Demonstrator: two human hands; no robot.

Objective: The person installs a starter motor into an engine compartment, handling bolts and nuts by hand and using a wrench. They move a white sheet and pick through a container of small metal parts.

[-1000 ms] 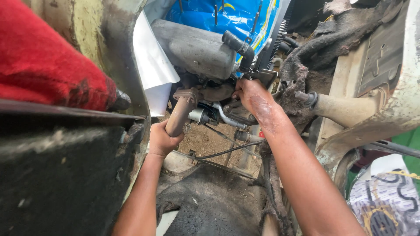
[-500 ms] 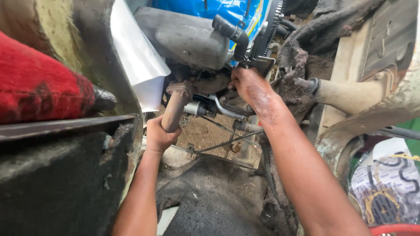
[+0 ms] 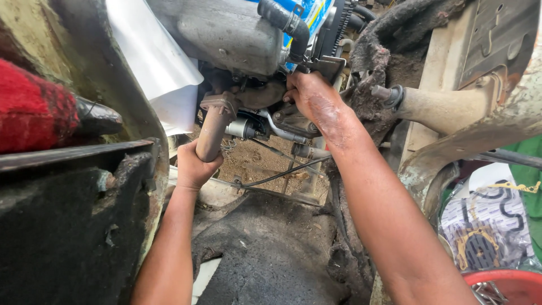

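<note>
My left hand [image 3: 195, 165] is wrapped around the lower end of a rusty brown exhaust pipe [image 3: 214, 127] that rises to a flange under the engine. My right hand [image 3: 313, 99], smeared with grease, reaches up against the dirty engine block [image 3: 265, 93] just below a black rubber hose [image 3: 285, 20]; its fingertips are hidden behind the metal parts, so I cannot see what they hold. A grey metal housing [image 3: 226, 34] sits above both hands.
A red cloth-covered seat [image 3: 34, 107] and dark body panel [image 3: 68, 226] fill the left. White sheet [image 3: 158, 68] hangs behind the pipe. A rusty shaft [image 3: 435, 107] sticks out at right. Black mat [image 3: 265, 254] lies below; a red bowl [image 3: 502, 282] and plastic packet [image 3: 485, 226] sit lower right.
The view has moved closer and lower towards the engine. Both hands stay in the same places, left on the pipe, right up at the engine.
</note>
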